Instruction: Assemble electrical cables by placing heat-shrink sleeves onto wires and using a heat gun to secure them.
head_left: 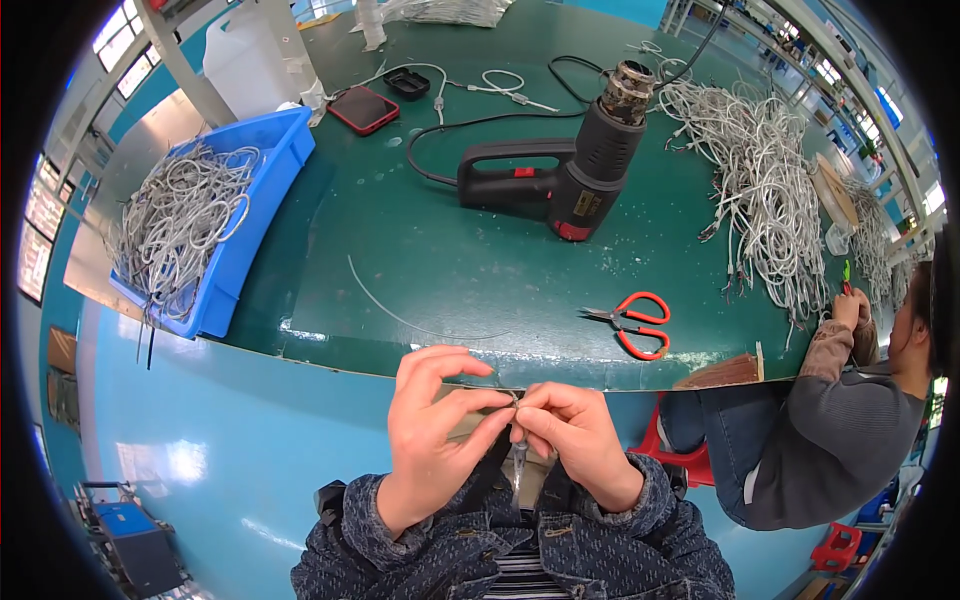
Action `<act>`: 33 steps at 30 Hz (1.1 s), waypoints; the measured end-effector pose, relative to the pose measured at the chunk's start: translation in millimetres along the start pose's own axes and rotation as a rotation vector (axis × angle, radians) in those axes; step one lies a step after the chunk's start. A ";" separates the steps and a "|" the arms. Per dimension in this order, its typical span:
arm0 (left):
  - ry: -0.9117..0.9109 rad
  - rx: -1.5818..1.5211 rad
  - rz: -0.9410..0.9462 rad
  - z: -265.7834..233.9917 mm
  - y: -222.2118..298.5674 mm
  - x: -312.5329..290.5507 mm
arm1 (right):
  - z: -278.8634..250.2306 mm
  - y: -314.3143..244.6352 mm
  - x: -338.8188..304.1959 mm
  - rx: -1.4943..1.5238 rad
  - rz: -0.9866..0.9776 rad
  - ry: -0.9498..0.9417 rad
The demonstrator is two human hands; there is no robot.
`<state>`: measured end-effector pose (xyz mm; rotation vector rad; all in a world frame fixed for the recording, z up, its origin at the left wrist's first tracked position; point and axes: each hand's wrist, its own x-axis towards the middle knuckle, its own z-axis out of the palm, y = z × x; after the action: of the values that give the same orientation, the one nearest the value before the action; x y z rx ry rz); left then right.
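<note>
Grasping a slim greyish cable piece (520, 457) in thumb-and-finger pinches of left hand (432, 432) and right hand (580, 440), just short of the worktop's (450, 265) near edge. Could drop below that edge, probably through a loosened pinch. Free to move forward from the fingers toward a heat gun (597, 160), but hemmed in ahead-right by red-handled scissors (621, 318).

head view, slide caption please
Left fingers and right fingers pinch a small grey piece near a green table with heat gun and scissors.
</note>
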<state>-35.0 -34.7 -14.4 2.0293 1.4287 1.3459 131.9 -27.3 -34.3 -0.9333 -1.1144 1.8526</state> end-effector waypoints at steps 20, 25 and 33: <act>-0.236 -0.151 -0.016 -11.3 -7.5 12.2 | -5.3 1.9 -1.5 -0.098 0.100 -0.084; -0.366 -0.233 0.034 -11.3 -11.4 17.3 | -8.0 -11.9 -1.4 0.047 0.209 -0.163; -0.332 -0.253 0.160 4.9 -6.6 13.3 | -3.9 -9.8 -4.0 0.585 0.279 -0.202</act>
<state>-33.9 -19.1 -14.7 2.1066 0.9232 1.1149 139.3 -26.3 -25.8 -0.5851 -0.5031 2.3590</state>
